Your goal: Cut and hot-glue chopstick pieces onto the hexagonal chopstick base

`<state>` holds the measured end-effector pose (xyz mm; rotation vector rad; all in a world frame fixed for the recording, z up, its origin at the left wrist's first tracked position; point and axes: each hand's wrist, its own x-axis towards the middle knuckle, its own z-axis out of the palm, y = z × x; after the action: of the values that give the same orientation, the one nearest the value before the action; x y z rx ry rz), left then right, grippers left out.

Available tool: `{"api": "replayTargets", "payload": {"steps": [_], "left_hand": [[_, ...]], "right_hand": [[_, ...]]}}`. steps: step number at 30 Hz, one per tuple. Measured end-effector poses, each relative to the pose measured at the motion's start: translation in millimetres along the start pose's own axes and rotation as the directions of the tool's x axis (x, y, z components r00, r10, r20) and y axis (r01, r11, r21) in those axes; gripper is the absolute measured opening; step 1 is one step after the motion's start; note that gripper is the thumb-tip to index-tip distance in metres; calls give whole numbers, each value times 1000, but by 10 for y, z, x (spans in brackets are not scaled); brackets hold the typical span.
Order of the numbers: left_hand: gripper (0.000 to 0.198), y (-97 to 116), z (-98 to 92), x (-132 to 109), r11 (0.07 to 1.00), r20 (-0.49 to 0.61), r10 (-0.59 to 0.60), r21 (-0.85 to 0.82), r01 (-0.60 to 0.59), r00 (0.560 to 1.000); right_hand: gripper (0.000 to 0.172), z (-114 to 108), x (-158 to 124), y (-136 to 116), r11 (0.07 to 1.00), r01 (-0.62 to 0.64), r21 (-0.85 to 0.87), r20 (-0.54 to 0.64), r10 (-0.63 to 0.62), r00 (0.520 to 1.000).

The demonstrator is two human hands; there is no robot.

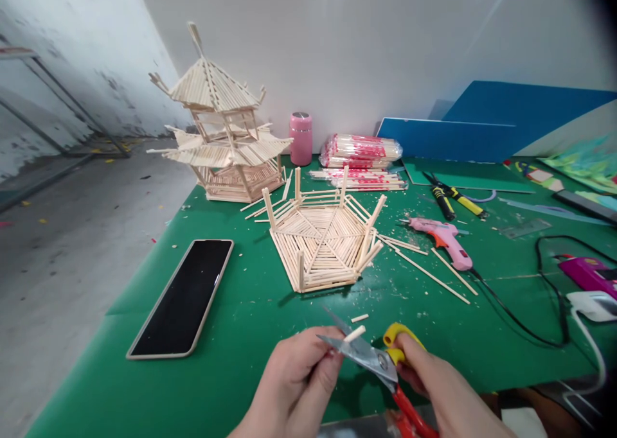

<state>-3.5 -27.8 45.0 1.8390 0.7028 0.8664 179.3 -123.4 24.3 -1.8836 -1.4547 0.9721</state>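
Near the front edge of the table, my left hand (306, 377) is closed in a pinch on a short wooden stick (355, 334), whose end sticks out past the fingers. My right hand (434, 374) grips scissors (371, 358) with yellow and red handles. Their blades are parted around the stick, close to my left fingertips. A cut stick piece (360, 318) lies just beyond the blades. Further back sits a hexagonal stick base (322, 239) with short upright posts at its corners. Behind it to the left stands a tiered stick pagoda (226, 136).
A phone (183, 300) lies at left. On the right are a pink glue gun (446, 239) with a black cord, pliers (453, 197) and loose sticks (434, 276). At the back stand a pink flask (301, 139), bagged sticks (361, 152) and blue boards (448, 139).
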Motion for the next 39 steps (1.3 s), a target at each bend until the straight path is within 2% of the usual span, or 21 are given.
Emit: {"api": "replayTargets", "payload": {"steps": [2, 5, 8, 11, 15, 18, 19, 20, 22, 24, 25, 27, 29, 30, 32, 35, 37, 39], "left_hand": [[20, -4, -10, 15, 985, -1, 127, 122, -126, 992], [21, -30, -10, 25, 942, 9, 196, 277, -191, 981], [18, -68, 14, 13, 901, 3, 229, 378, -213, 973], [17, -81, 34, 5, 895, -14, 243, 390, -218, 970], [19, -52, 20, 18, 962, -33, 136, 242, -124, 990], [15, -61, 9, 6, 993, -31, -78, -88, 75, 996], [13, -76, 10, -4, 955, 6, -169, -246, 166, 986], [15, -96, 13, -16, 876, 71, -259, -404, 265, 963], [24, -138, 23, -34, 624, 250, -372, -645, 440, 894], [27, -171, 29, -38, 392, 404, -385, -743, 543, 830], [27, -181, 29, -35, 320, 451, -379, -755, 572, 808], [28, -186, 27, -23, 268, 491, -373, -755, 598, 788], [30, -174, 29, -11, 314, 464, -414, -735, 601, 783], [30, -162, 34, -5, 372, 420, -447, -716, 591, 790], [29, -126, 47, 6, 553, 276, -491, -635, 540, 826], [24, -64, 56, 30, 827, 52, -395, -415, 380, 917], [22, -44, 45, 48, 892, 34, -307, -338, 300, 951], [22, -63, 26, 58, 861, 124, -298, -392, 323, 946]], "right_hand": [[58, 6, -4, 33, 997, -12, -80, -4, 12, 1000], [66, 5, -15, 54, 992, -17, -127, 18, 20, 1000], [60, 0, -3, 12, 999, -12, -38, 58, 15, 998], [53, 3, 45, -45, 997, -45, 61, 86, 40, 995], [48, 0, 91, -88, 997, -53, 63, 100, 47, 994], [47, -21, 77, -105, 999, -44, -13, 5, 45, 999], [47, -27, 70, -105, 998, -51, -22, -8, 50, 999], [46, -30, 65, -100, 998, -57, -15, -6, 57, 998], [37, -24, 65, -78, 997, -79, 24, 1, 79, 997], [21, -4, 75, -46, 994, -98, 56, 6, 97, 995], [15, 8, 82, -31, 993, -102, 64, 8, 102, 995], [14, 25, 93, -10, 992, -108, 69, 9, 108, 994], [15, 27, 99, -7, 994, -99, 52, 25, 97, 995], [20, 25, 101, -9, 995, -89, 41, 33, 88, 996], [38, 19, 101, -15, 998, -66, -4, 36, 67, 997], [50, 25, 88, 2, 989, -51, -138, 33, 56, 998], [55, 29, 65, 27, 974, -37, -222, 53, 50, 997], [62, 20, 37, 38, 963, -28, -267, 71, 48, 996]]}}
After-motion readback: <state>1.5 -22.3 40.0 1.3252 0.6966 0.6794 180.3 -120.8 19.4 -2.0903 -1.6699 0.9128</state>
